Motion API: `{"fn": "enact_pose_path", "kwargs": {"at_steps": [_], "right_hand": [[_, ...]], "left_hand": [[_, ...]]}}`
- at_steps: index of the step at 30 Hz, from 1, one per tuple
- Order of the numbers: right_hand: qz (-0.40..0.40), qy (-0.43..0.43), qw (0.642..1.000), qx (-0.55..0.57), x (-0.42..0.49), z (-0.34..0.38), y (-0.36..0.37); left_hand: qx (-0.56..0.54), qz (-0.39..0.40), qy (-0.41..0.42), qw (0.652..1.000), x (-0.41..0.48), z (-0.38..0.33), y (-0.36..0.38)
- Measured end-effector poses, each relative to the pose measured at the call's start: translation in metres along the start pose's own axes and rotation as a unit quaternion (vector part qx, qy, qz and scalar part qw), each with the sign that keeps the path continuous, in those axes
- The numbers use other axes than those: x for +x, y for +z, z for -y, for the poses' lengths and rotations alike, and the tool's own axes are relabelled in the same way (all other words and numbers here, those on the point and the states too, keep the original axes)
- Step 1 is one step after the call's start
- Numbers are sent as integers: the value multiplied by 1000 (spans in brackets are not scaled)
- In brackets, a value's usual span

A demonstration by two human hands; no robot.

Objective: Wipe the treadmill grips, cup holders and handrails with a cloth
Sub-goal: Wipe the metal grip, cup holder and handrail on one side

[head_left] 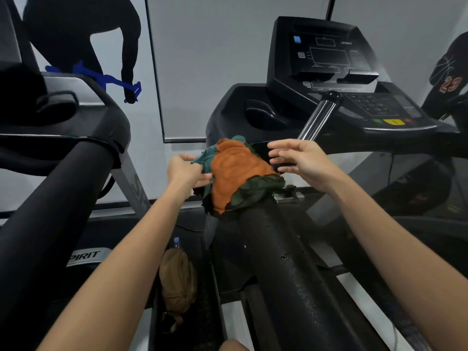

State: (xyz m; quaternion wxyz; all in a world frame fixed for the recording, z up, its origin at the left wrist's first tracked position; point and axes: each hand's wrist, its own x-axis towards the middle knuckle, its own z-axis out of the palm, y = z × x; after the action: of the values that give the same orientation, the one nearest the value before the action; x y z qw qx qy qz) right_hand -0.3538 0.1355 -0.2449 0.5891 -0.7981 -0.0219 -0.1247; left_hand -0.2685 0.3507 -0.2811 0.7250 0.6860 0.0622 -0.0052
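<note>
Black treadmill [228, 110] with console [329, 57] (display dark), seen from above. A second treadmill [50, 186] stands at left. The padded handrail [291, 274] runs from the lower frame up toward the console. The cloth [235, 171] (orange, with green and teal edges) lies draped over the handrail's upper end, below the cup holder [266, 115] and the chrome grip [317, 117]. The left hand [186, 173] pinches the cloth's teal edge with curled fingers. The right hand [301, 160] is spread, fingers straight, holding nothing, just right of the cloth; contact cannot be told. A tan bag [177, 279] and a bottle [176, 241] lie between the machines.
</note>
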Motion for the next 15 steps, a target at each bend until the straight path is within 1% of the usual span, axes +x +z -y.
{"fn": "enact_pose_path", "kwargs": {"at_steps": [2, 4, 5, 6, 7, 8, 9, 12, 15], "right_hand": [[10, 0, 999, -36, -2, -2, 2], [14, -1, 998, -55, -3, -5, 3], [12, -2, 999, -52, -4, -7, 4], [7, -2, 999, -42, -4, -8, 3], [0, -1, 999, -33, -4, -9, 2], [-7, 1, 1000, -23, -5, -11, 1], [-12, 2, 1000, -15, -6, -12, 1], [-13, 2, 1000, 4, -7, -16, -1], [-12, 4, 1000, 12, -7, -19, 2]], "left_hand": [[3, -6, 38, 999, 1, -3, 17], [55, 13, 109, 992, -9, -7, 36], [103, 40, 146, 983, -16, -8, 42], [169, 75, 179, 966, -23, -8, 47], [230, 109, 199, 946, -27, -7, 50], [267, 132, 204, 932, -30, -6, 50], [278, 144, 202, 928, -30, -6, 49], [267, 139, 204, 931, -30, -8, 39], [212, 146, 215, 942, -42, 0, 26]]}}
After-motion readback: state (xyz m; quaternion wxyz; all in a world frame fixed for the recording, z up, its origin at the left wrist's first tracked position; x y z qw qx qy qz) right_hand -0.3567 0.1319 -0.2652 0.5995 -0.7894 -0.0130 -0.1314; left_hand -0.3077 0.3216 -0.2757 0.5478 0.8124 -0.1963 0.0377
